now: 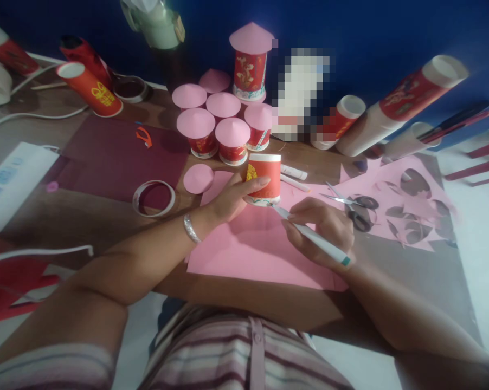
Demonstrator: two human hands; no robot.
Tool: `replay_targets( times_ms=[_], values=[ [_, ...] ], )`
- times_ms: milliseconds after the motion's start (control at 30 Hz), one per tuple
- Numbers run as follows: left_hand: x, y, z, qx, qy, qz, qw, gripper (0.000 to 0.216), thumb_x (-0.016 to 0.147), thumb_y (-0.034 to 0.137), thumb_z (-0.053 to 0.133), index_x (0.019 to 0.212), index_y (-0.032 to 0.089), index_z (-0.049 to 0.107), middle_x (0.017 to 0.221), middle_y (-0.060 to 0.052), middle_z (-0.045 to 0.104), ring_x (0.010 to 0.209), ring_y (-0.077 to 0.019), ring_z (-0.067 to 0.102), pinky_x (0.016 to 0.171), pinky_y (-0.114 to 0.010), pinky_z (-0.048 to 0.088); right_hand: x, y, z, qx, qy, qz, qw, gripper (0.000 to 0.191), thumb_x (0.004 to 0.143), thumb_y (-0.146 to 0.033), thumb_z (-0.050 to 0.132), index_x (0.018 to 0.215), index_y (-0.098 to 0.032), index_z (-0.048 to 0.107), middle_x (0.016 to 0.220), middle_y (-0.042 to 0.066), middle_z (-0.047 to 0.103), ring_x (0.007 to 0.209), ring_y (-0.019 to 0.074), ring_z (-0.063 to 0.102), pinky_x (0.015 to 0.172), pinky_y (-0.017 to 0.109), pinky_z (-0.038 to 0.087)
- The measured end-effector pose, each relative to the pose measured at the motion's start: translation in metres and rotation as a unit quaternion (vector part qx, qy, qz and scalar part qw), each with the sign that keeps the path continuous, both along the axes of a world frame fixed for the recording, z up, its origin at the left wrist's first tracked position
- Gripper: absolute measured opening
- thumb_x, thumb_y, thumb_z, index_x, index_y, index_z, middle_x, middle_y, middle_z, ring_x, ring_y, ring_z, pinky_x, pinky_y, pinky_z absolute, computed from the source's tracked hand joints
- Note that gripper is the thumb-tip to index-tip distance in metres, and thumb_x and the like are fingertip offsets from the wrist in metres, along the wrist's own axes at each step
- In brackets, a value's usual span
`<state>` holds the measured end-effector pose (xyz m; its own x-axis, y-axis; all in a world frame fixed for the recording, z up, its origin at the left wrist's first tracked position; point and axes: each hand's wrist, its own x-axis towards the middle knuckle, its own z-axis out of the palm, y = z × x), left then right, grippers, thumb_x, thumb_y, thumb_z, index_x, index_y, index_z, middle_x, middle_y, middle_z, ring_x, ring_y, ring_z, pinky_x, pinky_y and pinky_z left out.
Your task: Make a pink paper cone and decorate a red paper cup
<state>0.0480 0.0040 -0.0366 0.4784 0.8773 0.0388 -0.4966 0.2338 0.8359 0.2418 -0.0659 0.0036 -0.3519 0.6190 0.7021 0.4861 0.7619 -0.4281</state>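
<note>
My left hand (231,199) is closed around a red paper cup (263,177) standing upside down on a pink sheet of paper (256,249). My right hand (325,227) grips a white pen (314,236) whose tip touches the paper at the cup's lower rim. A silver bracelet is on my left wrist. A pink paper cone (198,178) lies just left of the cup.
Several red cups with pink cone lids (224,125) stand behind, one taller stack (250,60) further back. Scissors (353,207) lie on cut pink paper (407,203) at the right. A tape ring (154,198), a glue stick (294,172), a dark red sheet (114,157) and stacked cups (394,105) surround them.
</note>
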Motion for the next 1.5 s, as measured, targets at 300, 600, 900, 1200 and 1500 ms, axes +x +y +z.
replay_targets(
  times_ms=[300, 600, 900, 1200, 1500],
  values=[
    [-0.0017, -0.0005, -0.0016, 0.005, 0.007, -0.009, 1.000, 0.034, 0.087, 0.041, 0.076, 0.112, 0.023, 0.061, 0.100, -0.005, 0.066, 0.094, -0.0217, 0.066, 0.083, -0.036, 0.058, -0.0001, 0.0039, 0.0007, -0.009, 0.002, 0.021, 1.000, 0.020, 0.085, -0.010, 0.075, 0.093, -0.022, 0.062, 0.079, 0.002, 0.073, 0.066, 0.0153, 0.072, 0.056, 0.026, 0.058],
    [-0.0016, -0.0005, -0.0007, 0.001, 0.013, -0.005, 1.000, 0.036, 0.085, 0.043, 0.078, 0.112, 0.024, 0.065, 0.104, -0.006, 0.068, 0.098, -0.0231, 0.066, 0.088, -0.038, 0.057, -0.0003, 0.0039, -0.0022, -0.001, -0.004, 0.002, 1.000, 0.020, 0.087, -0.011, 0.074, 0.095, -0.023, 0.061, 0.080, 0.002, 0.073, 0.066, 0.0147, 0.071, 0.056, 0.026, 0.059],
    [-0.0026, 0.0008, -0.0030, -0.011, -0.003, -0.007, 1.000, 0.035, 0.085, 0.040, 0.078, 0.113, 0.023, 0.065, 0.108, -0.006, 0.068, 0.103, -0.0232, 0.067, 0.091, -0.038, 0.056, 0.0026, 0.0013, -0.0043, -0.013, -0.006, -0.020, 1.000, 0.022, 0.088, -0.011, 0.074, 0.096, -0.026, 0.060, 0.079, 0.000, 0.071, 0.067, 0.0173, 0.071, 0.057, 0.030, 0.060],
    [-0.0020, 0.0026, -0.0028, 0.001, -0.017, 0.011, 1.000, 0.037, 0.086, 0.038, 0.075, 0.119, 0.025, 0.065, 0.111, -0.006, 0.069, 0.104, -0.0219, 0.067, 0.089, -0.035, 0.054, 0.0040, -0.0032, 0.0019, -0.047, 0.012, 0.001, 0.999, 0.025, 0.087, -0.012, 0.074, 0.099, -0.028, 0.059, 0.080, 0.003, 0.072, 0.064, 0.0191, 0.071, 0.054, 0.032, 0.061],
    [-0.0016, 0.0019, 0.0006, -0.008, -0.007, -0.007, 1.000, 0.041, 0.087, 0.039, 0.069, 0.124, 0.020, 0.064, 0.106, -0.008, 0.071, 0.098, -0.0236, 0.069, 0.083, -0.036, 0.056, -0.0014, -0.0006, -0.0011, -0.069, 0.065, 0.073, 0.993, 0.024, 0.085, -0.008, 0.072, 0.098, -0.024, 0.061, 0.079, -0.001, 0.069, 0.076, 0.0191, 0.075, 0.096, 0.052, 0.068]
  ],
)
